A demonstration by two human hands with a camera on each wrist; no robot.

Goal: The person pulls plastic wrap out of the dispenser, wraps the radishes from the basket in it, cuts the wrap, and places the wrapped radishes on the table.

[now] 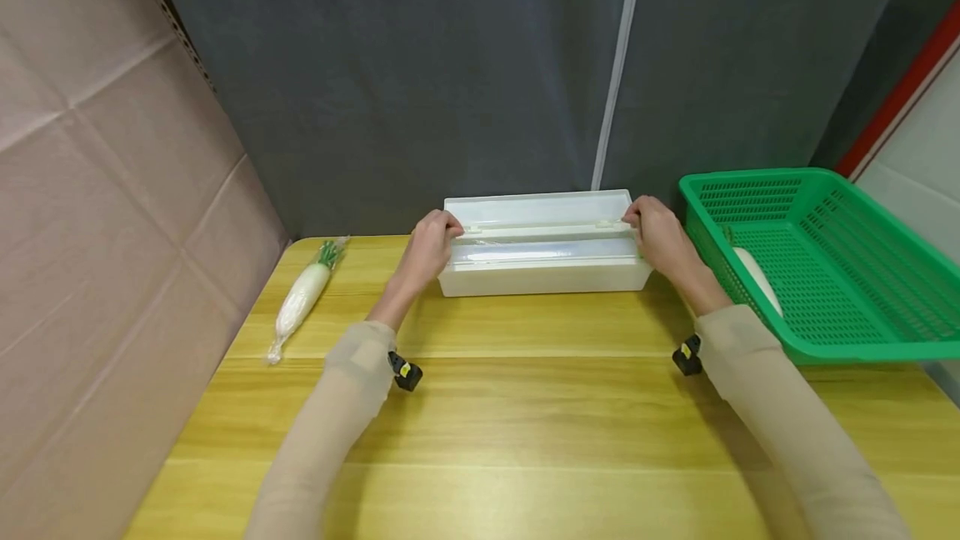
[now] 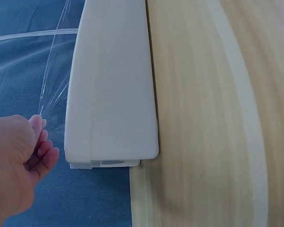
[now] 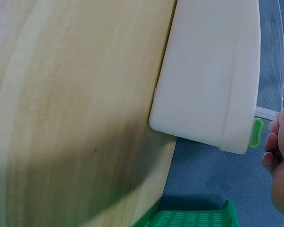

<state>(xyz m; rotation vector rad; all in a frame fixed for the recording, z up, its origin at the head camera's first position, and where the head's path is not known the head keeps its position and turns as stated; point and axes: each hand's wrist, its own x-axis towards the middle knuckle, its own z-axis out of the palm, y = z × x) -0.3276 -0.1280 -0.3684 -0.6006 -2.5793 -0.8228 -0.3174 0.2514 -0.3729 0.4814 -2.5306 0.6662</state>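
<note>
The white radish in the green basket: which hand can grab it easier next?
Probably the right hand: it's nearer the green basket holding the white radish. The left hand is at the opposite end of the white box. Both pinch clear film, so letting go comes first.

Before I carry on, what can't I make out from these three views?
- Clear film: head view, too faint to trace its edges.
- White box: its inside is hidden by its outer wall in both wrist views.
- Left hand: left wrist view, cut off by the left edge.
- Right hand: right wrist view, cut off by the right edge.
- White radish: head view, partly hidden by the green basket.
</note>
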